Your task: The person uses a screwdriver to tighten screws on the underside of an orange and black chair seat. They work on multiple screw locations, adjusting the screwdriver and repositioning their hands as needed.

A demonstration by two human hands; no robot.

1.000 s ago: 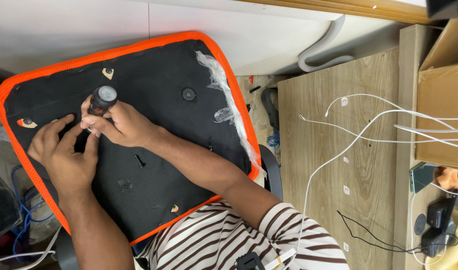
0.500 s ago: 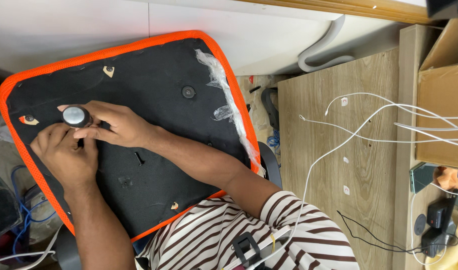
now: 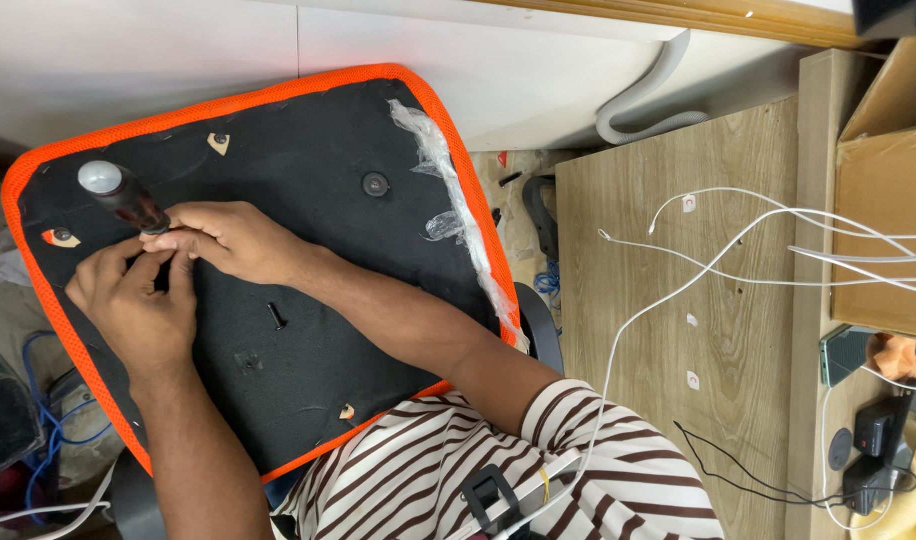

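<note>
An upturned chair seat (image 3: 308,250), black underneath with an orange mesh rim, lies in front of me. My right hand (image 3: 233,240) grips a screwdriver (image 3: 123,198) that has a black handle and a pale round cap. The handle leans toward the seat's upper left corner. My left hand (image 3: 133,305) sits just below, its fingers pinched around the screwdriver's lower end against the seat. The tip is hidden by my fingers. A loose black screw (image 3: 275,316) lies on the seat close to my right wrist.
Torn clear plastic wrap (image 3: 456,205) hangs along the seat's right edge. A wooden board (image 3: 678,400) with white cables (image 3: 738,240) lies to the right, with a cardboard box (image 3: 883,200) beyond it. Blue cables (image 3: 48,440) lie at the lower left, and a grey hose (image 3: 643,100) at the top.
The screwdriver handle has swung left and up toward the seat's corner. Both hands have stayed together at the same spot on the seat.
</note>
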